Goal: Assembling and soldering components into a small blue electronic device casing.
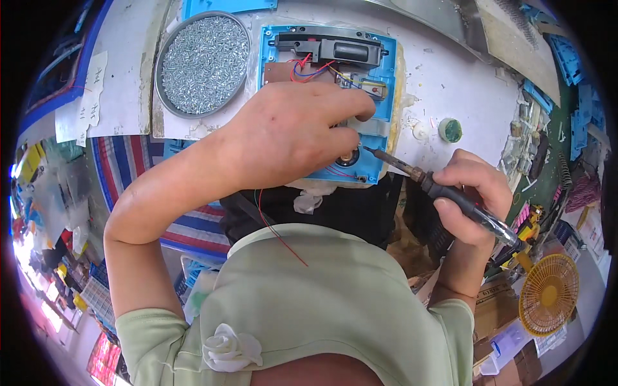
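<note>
My right hand [473,196] grips a soldering iron [450,193] by its dark handle, its tip pointing left at the lower right part of a blue plastic housing [380,143]. Over the middle of that housing, my left hand [296,132] is closed with fingers curled down; whatever they pinch is hidden beneath. A thin red wire [277,233] trails from under this hand toward my shirt. Inside the housing are a black part with a dark window [351,51], a brown circuit board [278,73], coloured wires and a round speaker-like part [348,158], half covered by my thumb.
A round metal tray [159,71] full of small screws stands left of the housing. To the right sits a small tub of green material [450,130]. Metal sheeting [444,26] edges the far side of the white bench. A yellow fan [548,294] stands at lower right.
</note>
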